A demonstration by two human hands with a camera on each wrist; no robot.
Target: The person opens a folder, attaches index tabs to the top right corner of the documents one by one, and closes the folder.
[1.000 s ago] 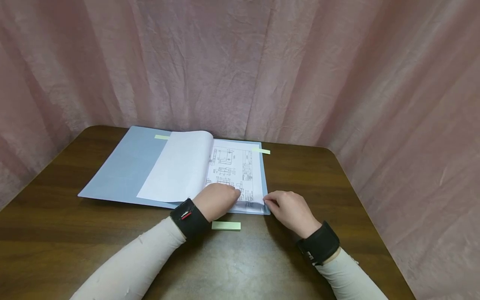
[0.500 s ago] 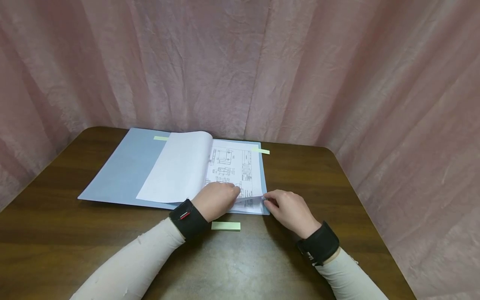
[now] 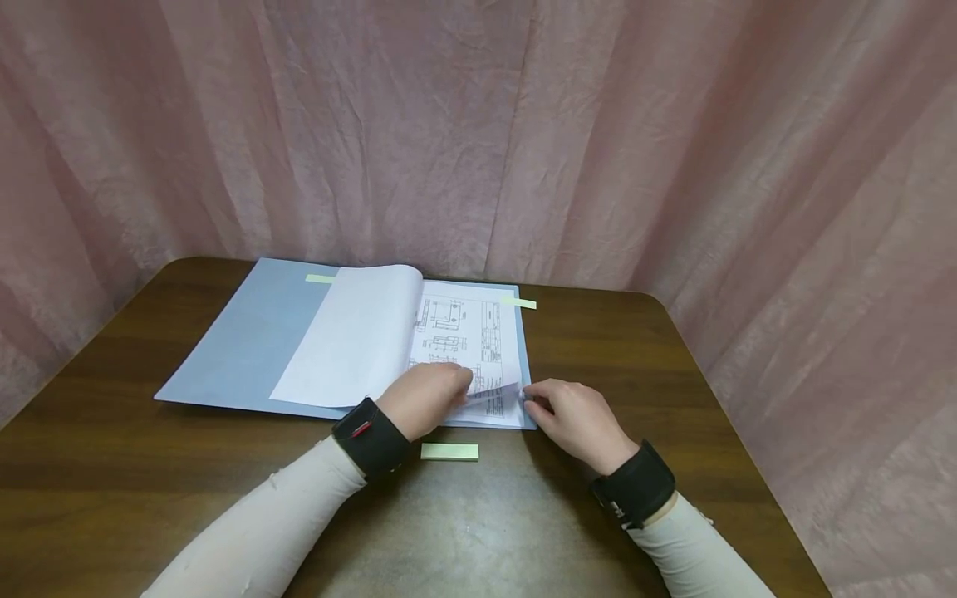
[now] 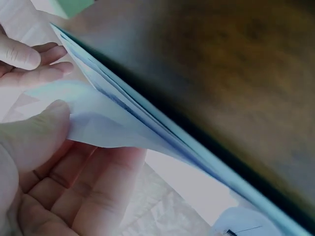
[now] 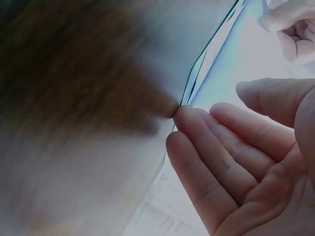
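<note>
An open blue folder (image 3: 247,340) lies on the brown table (image 3: 134,473), with a turned white page (image 3: 359,340) and a drawing sheet (image 3: 467,328) on its right half. My left hand (image 3: 465,387) pinches the near corner of the top drawing sheet (image 4: 106,125), thumb (image 4: 47,125) above and fingers beneath, and holds it raised off the stack. My right hand (image 3: 529,402) rests beside the folder's near right corner. Its fingers are relaxed, and one fingertip (image 5: 183,114) touches the edge of the stack (image 5: 197,73).
A pale green sticky-note pad (image 3: 449,451) lies on the table just in front of the folder, between my wrists. Green tabs (image 3: 320,278) (image 3: 521,303) stick out at the folder's far edge. A pink curtain (image 3: 598,124) closes off the back and right side.
The near corner of the top drawing sheet has risen higher under my left hand. My right hand has stayed at the folder's corner.
</note>
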